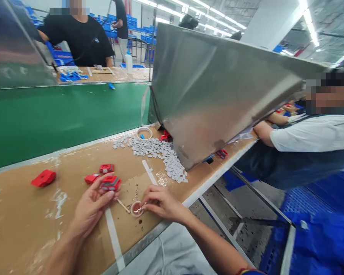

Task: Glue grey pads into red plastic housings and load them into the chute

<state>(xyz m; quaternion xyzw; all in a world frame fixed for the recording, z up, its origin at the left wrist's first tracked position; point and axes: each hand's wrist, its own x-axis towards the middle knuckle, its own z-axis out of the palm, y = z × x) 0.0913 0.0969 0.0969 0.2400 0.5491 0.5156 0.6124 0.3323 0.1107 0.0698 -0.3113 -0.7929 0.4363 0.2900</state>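
My left hand [93,208] is closed on a small red and grey plastic housing [111,183], raised a little above the bench. My right hand [160,203] has its fingers pinched together at the rim of a small round dish [137,209] with reddish contents. A thin whitish bit shows by the fingertips; what they pinch is too small to make out. Left of the dish lies a wooden stick [123,205]. Behind my left hand two more red housings sit, one grey-topped [106,168] and one partly hidden [91,178]; another red housing [43,178] lies farther left.
Many small grey pieces [157,149] are spread near a tape roll [145,133]. A large metal panel [223,91] slants over the bench's right part. Beyond runs a green conveyor belt [68,114]. One person [77,38] sits across; another [312,133] works at right.
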